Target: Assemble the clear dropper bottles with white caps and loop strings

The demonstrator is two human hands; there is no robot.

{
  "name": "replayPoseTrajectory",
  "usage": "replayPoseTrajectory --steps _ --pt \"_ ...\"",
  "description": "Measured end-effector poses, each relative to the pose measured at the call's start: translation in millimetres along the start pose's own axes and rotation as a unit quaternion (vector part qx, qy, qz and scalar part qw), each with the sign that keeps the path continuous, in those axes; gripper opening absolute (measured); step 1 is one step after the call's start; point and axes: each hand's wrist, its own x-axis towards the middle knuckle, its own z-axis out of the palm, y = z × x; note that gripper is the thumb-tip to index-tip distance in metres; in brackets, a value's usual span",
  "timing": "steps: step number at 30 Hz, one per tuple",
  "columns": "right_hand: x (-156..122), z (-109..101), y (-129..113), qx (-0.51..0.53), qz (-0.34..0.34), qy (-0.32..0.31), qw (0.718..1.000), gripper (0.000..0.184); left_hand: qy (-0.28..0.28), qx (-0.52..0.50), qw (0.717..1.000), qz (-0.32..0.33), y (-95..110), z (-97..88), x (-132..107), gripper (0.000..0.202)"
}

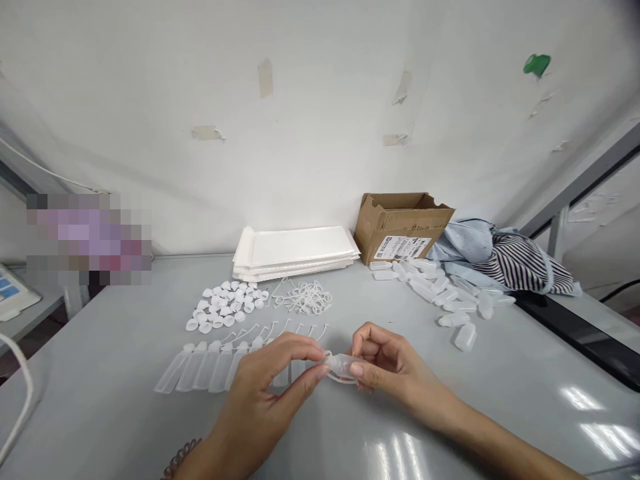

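Over the front of the table, my right hand (383, 363) grips a small translucent plastic bottle (342, 365), lying roughly level. My left hand (287, 373) pinches a thin white plastic strap (327, 355) by its ring at the bottle's neck. The strap's tail curves below the bottle. Behind my left hand lies a row of similar bottles (199, 370) with straps pointing away, partly hidden by that hand. Farther back are a group of white caps (220, 307) and a tangled pile of loose straps (307, 298).
Loose translucent bottles (445, 287) lie at the right. A stack of white padded envelopes (300, 247) and an open cardboard box (400, 227) stand by the wall. Striped cloth (525, 260) and a black bar (575, 337) are on the far right. A white cable (25, 387) hangs at left.
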Motion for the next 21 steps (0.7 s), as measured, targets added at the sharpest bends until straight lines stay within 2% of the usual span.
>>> replayPoseTrajectory --steps 10,16,21 --pt "0.2 -0.4 3.3 0.005 0.006 -0.021 1.0 0.033 -0.046 -0.056 0.995 -0.072 2.2 -0.2 3.3 0.004" --pt "-0.7 -0.6 2.7 0.006 0.033 -0.033 0.999 0.036 -0.11 -0.096 0.975 -0.168 -1.0 -1.2 4.0 0.01" --pt "0.2 -1.1 3.3 0.015 0.033 -0.028 0.999 0.038 -0.09 -0.103 0.976 -0.171 1.4 0.6 5.4 0.009"
